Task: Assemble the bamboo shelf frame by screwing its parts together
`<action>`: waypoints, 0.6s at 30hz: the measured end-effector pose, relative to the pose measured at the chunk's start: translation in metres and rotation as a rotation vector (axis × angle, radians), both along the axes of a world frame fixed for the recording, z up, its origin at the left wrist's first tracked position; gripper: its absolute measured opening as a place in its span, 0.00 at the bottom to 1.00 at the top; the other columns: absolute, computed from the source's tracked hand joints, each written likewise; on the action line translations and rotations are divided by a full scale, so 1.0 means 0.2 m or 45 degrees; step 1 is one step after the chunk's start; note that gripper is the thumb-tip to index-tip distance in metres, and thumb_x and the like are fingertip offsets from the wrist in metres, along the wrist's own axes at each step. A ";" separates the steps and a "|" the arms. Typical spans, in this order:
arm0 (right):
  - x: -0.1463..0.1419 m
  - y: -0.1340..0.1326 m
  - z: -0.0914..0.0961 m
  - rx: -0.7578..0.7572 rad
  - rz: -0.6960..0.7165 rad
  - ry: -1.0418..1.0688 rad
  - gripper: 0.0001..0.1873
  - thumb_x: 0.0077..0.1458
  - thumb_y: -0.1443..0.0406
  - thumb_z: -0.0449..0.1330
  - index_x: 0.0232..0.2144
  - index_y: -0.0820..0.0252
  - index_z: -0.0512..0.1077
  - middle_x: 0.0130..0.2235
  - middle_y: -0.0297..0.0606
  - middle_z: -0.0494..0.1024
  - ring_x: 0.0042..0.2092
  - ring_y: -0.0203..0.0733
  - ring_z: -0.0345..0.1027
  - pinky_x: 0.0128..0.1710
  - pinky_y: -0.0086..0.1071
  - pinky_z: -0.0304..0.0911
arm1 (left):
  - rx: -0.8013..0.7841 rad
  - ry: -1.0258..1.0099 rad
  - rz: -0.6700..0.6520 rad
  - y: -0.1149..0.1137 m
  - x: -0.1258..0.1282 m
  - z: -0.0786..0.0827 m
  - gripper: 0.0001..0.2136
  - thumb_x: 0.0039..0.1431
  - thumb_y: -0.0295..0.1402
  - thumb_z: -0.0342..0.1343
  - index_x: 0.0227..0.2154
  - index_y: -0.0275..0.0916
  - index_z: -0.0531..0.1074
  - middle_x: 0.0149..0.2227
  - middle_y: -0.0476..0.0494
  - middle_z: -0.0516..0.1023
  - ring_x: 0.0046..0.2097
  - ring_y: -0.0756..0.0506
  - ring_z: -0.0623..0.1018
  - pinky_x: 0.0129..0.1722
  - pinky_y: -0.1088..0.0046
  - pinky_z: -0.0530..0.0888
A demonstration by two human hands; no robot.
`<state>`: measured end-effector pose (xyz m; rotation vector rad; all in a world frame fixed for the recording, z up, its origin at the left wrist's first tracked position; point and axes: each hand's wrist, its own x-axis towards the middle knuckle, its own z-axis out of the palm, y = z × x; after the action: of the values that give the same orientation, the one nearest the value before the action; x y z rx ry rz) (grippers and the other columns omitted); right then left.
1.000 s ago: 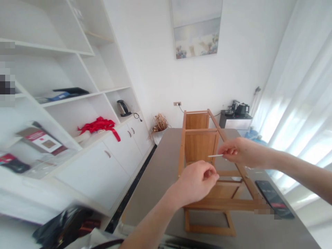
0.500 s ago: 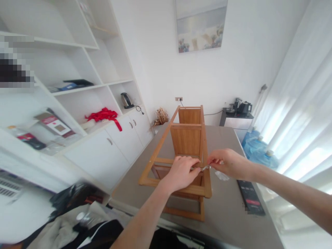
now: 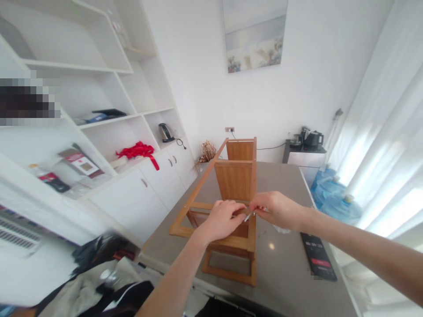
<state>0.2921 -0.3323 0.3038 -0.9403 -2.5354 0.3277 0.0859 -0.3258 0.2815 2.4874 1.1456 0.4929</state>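
Observation:
A slatted wooden shelf frame (image 3: 235, 178) lies on a grey table (image 3: 280, 268), its near end towards me. My left hand (image 3: 220, 221) reaches over this near end, fingers curled and thumb against a small silver metal piece (image 3: 249, 216) by the right-hand rail. From the right, my right hand (image 3: 276, 208) pinches at the same piece with closed fingertips. The piece slants between the two hands; its exact kind is too small to tell. Beside the rail lies a thin small item (image 3: 262, 233), and a clear plastic bag (image 3: 281, 230) shows partly under my right hand.
A phone (image 3: 317, 256) with a lit screen lies near the table's right edge. Blue water bottles (image 3: 340, 204) stand beyond that edge. White shelves and cabinets (image 3: 158, 176) line the left. Clothing (image 3: 82, 281) is heaped at lower left; a coffee maker (image 3: 295, 140) stands behind.
My view has shifted slightly. Both hands and the frame's near end sit further left in view. The silver piece is tilted more steeply, and the thin item on the table is now visible.

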 end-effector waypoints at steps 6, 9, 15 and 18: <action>0.00 0.02 -0.01 0.050 0.109 -0.109 0.11 0.58 0.70 0.49 0.36 0.61 0.71 0.35 0.39 0.74 0.35 0.36 0.67 0.34 0.29 0.58 | -0.004 -0.029 -0.003 0.00 -0.01 0.01 0.12 0.60 0.36 0.47 0.35 0.42 0.75 0.36 0.46 0.77 0.40 0.43 0.72 0.41 0.69 0.61; -0.01 0.02 -0.01 0.071 0.142 -0.132 0.10 0.58 0.69 0.49 0.36 0.61 0.71 0.35 0.39 0.74 0.36 0.36 0.67 0.34 0.28 0.58 | -0.007 -0.055 -0.008 0.00 -0.02 0.00 0.12 0.60 0.36 0.47 0.37 0.42 0.75 0.36 0.45 0.77 0.40 0.43 0.72 0.42 0.68 0.61; -0.01 0.02 -0.01 0.075 0.176 -0.143 0.12 0.60 0.68 0.47 0.35 0.61 0.70 0.35 0.39 0.73 0.34 0.36 0.66 0.33 0.29 0.57 | -0.043 -0.038 0.006 0.02 -0.04 -0.02 0.13 0.59 0.38 0.48 0.41 0.42 0.75 0.38 0.43 0.77 0.42 0.43 0.72 0.44 0.68 0.61; 0.00 0.02 -0.01 0.071 0.167 -0.140 0.12 0.60 0.68 0.47 0.36 0.61 0.70 0.35 0.40 0.73 0.35 0.36 0.66 0.34 0.29 0.58 | -0.034 -0.019 0.003 0.02 -0.04 -0.02 0.13 0.60 0.38 0.47 0.41 0.42 0.74 0.37 0.43 0.77 0.41 0.43 0.72 0.43 0.68 0.62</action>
<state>0.2913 -0.3292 0.3016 -0.7928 -2.6986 0.2486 0.0783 -0.3220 0.2771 2.4556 1.1423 0.4933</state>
